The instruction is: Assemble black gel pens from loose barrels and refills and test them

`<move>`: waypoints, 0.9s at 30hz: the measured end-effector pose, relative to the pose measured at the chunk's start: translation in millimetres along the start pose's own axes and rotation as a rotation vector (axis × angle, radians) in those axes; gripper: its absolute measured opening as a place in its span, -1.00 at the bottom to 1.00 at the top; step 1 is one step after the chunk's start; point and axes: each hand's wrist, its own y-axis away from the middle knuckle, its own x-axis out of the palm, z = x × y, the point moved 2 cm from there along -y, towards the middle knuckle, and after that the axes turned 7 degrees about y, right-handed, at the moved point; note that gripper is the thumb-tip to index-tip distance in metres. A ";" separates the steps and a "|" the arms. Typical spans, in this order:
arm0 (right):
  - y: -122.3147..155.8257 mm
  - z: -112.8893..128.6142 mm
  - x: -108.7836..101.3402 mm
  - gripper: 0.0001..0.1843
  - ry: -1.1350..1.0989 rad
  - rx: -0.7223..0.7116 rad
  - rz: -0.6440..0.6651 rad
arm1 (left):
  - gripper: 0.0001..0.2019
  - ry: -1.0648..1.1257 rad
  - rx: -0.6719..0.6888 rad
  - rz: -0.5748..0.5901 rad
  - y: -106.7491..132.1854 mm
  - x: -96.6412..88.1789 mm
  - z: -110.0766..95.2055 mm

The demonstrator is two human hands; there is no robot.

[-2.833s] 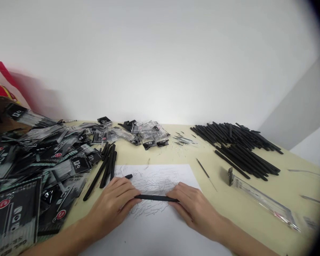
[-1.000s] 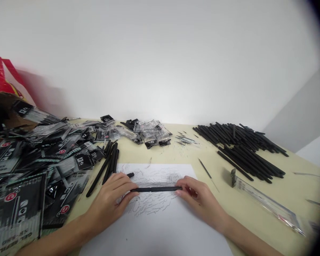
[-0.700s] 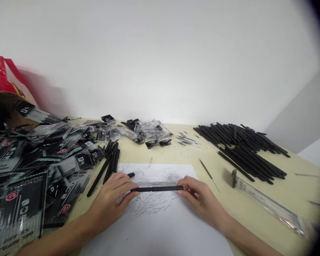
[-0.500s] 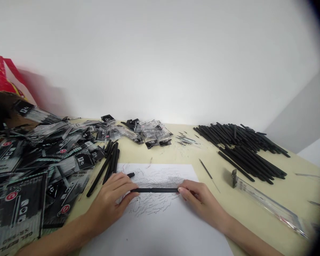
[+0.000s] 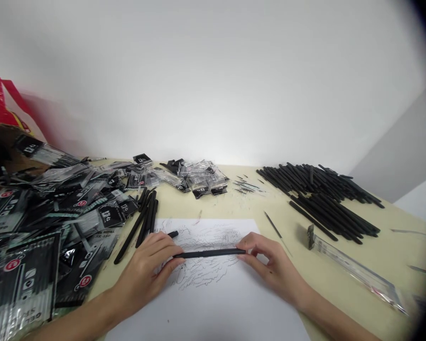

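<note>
A black pen point(image 5: 213, 253) lies level between my two hands, just above a white sheet of paper point(image 5: 213, 308) covered in scribbled lines. My left hand point(image 5: 152, 258) pinches the pen's left end between thumb and fingers. At the other end, the thumb and forefinger of my right hand point(image 5: 266, 258) close on the pen's tip. A short black piece, perhaps a cap point(image 5: 173, 234), shows just behind my left fingers; its other end is hidden. Several black pens point(image 5: 148, 218) lie beside the paper, beyond my left hand.
Packets of gel refills point(image 5: 28, 284) heap over the left side, near a cardboard box point(image 5: 7, 142) and a red bag point(image 5: 7, 102). Black pens point(image 5: 326, 213) are piled at the right. A loose refill point(image 5: 273, 225) and a clear plastic sleeve point(image 5: 358, 272) lie nearer. Torn packaging point(image 5: 202, 177) sits by the wall.
My right hand has shifted slightly right, its fingers now more arched at the pen's end, and more of the pen shows. The left hand keeps its grip.
</note>
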 end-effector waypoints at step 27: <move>3.0 9.4 -7.0 -0.82 0.012 -0.264 -0.198 | -0.74 0.192 -0.077 0.237 1.3 -0.4 -2.4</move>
